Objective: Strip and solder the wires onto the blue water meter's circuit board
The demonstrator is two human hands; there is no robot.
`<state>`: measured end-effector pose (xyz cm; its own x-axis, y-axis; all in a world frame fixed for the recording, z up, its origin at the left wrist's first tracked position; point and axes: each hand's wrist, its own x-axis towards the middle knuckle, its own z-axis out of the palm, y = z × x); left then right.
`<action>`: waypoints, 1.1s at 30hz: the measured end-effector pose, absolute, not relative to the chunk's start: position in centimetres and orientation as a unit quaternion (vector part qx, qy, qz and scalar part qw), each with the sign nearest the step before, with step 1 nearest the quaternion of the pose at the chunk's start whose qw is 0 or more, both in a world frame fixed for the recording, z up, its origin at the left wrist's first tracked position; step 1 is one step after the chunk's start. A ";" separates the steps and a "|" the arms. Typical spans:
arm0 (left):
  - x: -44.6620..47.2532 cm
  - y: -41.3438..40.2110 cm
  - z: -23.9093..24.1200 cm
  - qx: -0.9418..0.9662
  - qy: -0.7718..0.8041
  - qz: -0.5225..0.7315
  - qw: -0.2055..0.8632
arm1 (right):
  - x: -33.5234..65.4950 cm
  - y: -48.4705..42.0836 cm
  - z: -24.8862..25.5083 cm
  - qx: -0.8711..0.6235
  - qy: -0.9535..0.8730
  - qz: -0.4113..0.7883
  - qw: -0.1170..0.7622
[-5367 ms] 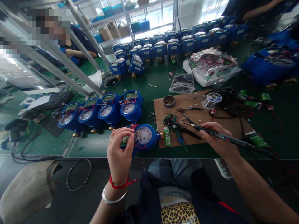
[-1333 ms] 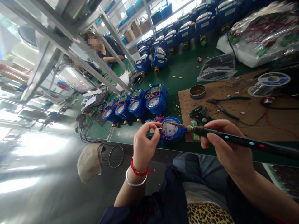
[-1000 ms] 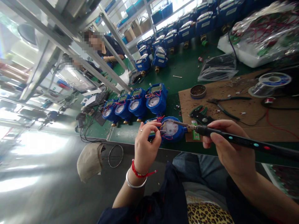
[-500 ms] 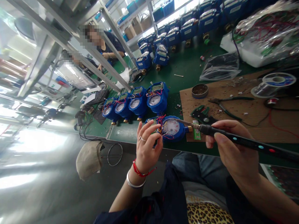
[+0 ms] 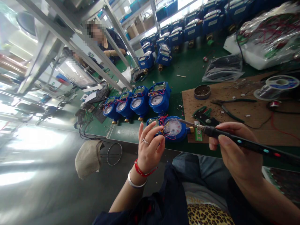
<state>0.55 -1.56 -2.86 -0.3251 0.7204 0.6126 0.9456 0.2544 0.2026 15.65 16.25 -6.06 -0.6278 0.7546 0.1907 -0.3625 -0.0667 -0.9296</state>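
A blue water meter (image 5: 172,128) with loose red, yellow and blue wires lies at the near edge of the green bench (image 5: 187,72). My left hand (image 5: 150,147) sits just left of it, thumb and forefinger pinched on the thin wires while the other fingers are raised. My right hand (image 5: 236,150) grips a black soldering iron (image 5: 243,144). Its metal tip (image 5: 184,122) hovers over the meter's right side, close to the dial.
A row of several blue meters (image 5: 138,103) stands behind. A brown board (image 5: 239,112) holds a round tin (image 5: 202,91), pliers (image 5: 231,103), a green stripper (image 5: 203,115) and a solder spool (image 5: 278,85). More meters (image 5: 187,31) line the back. A person (image 5: 105,39) works at far left.
The view tilted since the oldest frame and the iron came over to the meter. In the last second my left hand slid down and left, its free fingers lifting; the iron tip drew back slightly right.
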 end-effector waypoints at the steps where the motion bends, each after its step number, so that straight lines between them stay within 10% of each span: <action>1: 0.6 -1.6 -2.9 -0.544 -0.766 -0.277 0.204 | 15.6 16.3 -6.1 -0.176 -0.558 0.708 0.395; 18: 0.6 -1.6 -3.0 -0.527 -0.775 -0.283 0.205 | 15.6 16.5 -5.8 -0.197 -0.560 0.697 0.402; 33: 0.1 -0.8 -3.4 -0.507 -0.755 -0.356 0.214 | 22.7 30.7 -6.1 -0.368 -0.490 0.486 0.623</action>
